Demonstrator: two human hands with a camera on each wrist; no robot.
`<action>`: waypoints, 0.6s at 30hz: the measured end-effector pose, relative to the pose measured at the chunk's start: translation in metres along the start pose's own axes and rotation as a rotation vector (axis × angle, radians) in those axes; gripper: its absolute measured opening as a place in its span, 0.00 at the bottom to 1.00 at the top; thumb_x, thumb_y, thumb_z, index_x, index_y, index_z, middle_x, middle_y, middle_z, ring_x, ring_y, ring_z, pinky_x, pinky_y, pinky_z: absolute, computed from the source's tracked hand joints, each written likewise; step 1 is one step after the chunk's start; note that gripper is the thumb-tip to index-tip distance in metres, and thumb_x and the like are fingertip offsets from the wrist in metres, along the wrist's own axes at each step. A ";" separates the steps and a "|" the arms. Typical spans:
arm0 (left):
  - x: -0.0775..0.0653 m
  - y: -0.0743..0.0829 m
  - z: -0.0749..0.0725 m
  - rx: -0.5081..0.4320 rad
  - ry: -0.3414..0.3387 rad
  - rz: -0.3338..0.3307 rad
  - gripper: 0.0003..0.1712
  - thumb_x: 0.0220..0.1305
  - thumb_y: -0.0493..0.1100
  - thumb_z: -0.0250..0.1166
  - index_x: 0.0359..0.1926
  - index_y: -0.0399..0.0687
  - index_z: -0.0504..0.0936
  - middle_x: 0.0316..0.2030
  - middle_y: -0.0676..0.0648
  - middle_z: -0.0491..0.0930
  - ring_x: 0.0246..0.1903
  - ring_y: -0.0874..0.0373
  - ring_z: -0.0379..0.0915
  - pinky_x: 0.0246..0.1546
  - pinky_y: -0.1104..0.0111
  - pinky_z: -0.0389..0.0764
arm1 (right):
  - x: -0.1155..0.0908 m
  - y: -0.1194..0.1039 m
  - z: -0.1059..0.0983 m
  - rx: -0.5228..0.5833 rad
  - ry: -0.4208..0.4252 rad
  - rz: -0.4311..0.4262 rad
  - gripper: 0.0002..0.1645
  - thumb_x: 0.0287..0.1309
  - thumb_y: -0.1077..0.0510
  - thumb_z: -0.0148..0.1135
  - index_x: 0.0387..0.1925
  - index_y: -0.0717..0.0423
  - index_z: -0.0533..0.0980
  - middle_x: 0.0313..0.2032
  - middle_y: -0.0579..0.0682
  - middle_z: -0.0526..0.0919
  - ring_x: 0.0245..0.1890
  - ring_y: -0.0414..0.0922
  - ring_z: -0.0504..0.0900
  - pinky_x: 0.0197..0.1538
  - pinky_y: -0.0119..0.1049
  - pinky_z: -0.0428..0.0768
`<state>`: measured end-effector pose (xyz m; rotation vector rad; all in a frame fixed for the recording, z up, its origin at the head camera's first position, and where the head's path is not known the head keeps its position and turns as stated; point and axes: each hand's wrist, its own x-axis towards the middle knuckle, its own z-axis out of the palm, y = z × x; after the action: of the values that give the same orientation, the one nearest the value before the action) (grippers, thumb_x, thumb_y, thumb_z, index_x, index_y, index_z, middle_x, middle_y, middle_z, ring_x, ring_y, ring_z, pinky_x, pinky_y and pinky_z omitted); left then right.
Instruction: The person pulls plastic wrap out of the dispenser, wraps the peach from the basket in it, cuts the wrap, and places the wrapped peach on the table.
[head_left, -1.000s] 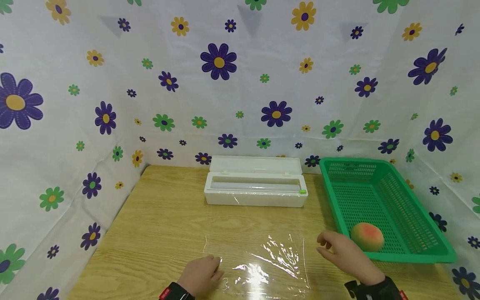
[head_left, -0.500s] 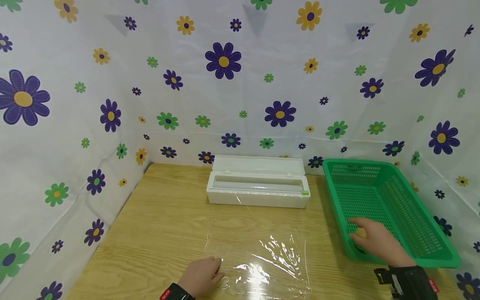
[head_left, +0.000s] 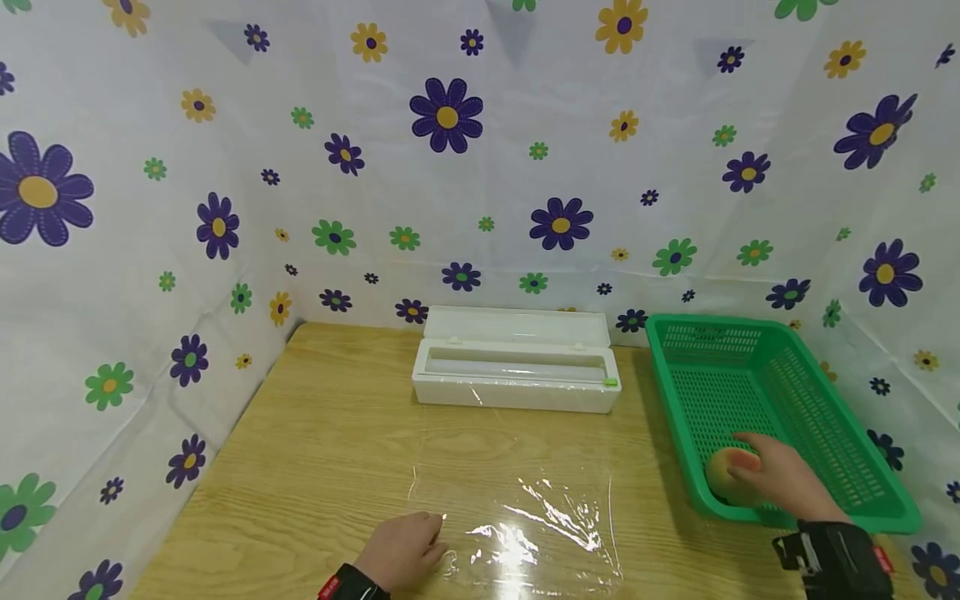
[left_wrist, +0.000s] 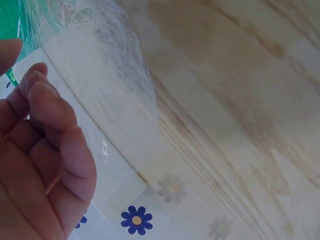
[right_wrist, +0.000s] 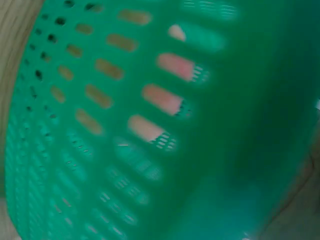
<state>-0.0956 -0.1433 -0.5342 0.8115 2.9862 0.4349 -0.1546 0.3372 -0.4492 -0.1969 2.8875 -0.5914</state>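
Note:
A fruit that looks like a mango (head_left: 722, 477), yellow-green with a red blush, lies in the near left corner of the green basket (head_left: 672, 425). My right hand (head_left: 791, 479) reaches in from the right, its thumb over the fruit's upper side and its fingers around the far side. Clear plastic wrap (head_left: 551, 508) stretches from the white wrap box (head_left: 517, 395) toward me. At its left edge rests my left hand (head_left: 401, 550), fingers loosely curled. In the left wrist view, thumb and fingers of the left hand (left_wrist: 45, 150) stand apart, with the wrap (left_wrist: 110, 65) beyond them.
The wrap box stands at the table's back with its lid (head_left: 517, 327) raised and a green slider (head_left: 611, 382) at its right end. A flowered sheet (head_left: 480, 167) surrounds the wooden table (head_left: 322, 433). Basket wall (right_wrist: 150, 90) fills the right wrist view.
My right hand has moved from above the basket's left rim into the basket and onto the mango, then shifted slightly right, uncovering the fruit's left side. The left hand has stayed in place.

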 end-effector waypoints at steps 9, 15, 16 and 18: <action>-0.001 -0.002 0.001 -0.006 -0.017 -0.004 0.18 0.55 0.48 0.60 0.17 0.53 0.61 0.14 0.60 0.56 0.13 0.68 0.51 0.13 0.74 0.55 | 0.007 0.019 0.010 -0.030 -0.014 0.034 0.39 0.47 0.49 0.64 0.50 0.77 0.64 0.44 0.73 0.69 0.40 0.64 0.71 0.37 0.49 0.72; -0.003 -0.003 0.000 -0.007 -0.017 -0.013 0.18 0.55 0.48 0.60 0.18 0.52 0.61 0.14 0.59 0.56 0.13 0.68 0.51 0.12 0.74 0.55 | 0.011 0.030 0.017 0.006 -0.041 0.029 0.36 0.45 0.55 0.65 0.46 0.81 0.63 0.33 0.62 0.74 0.32 0.54 0.74 0.30 0.43 0.71; -0.003 -0.004 0.000 -0.009 -0.023 -0.018 0.18 0.55 0.48 0.60 0.18 0.52 0.61 0.14 0.59 0.56 0.13 0.68 0.51 0.13 0.74 0.55 | 0.012 0.032 0.018 0.007 -0.049 0.025 0.35 0.45 0.57 0.65 0.46 0.81 0.63 0.32 0.61 0.74 0.31 0.54 0.73 0.29 0.43 0.71; -0.003 -0.004 -0.001 -0.015 -0.033 -0.026 0.17 0.56 0.48 0.60 0.18 0.52 0.62 0.14 0.59 0.56 0.13 0.68 0.51 0.13 0.74 0.55 | 0.014 0.035 0.021 0.008 -0.063 0.012 0.36 0.45 0.59 0.64 0.47 0.82 0.61 0.32 0.61 0.74 0.32 0.54 0.73 0.30 0.43 0.71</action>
<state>-0.0951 -0.1487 -0.5347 0.7703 2.9560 0.4383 -0.1674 0.3589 -0.4844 -0.1936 2.8236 -0.5844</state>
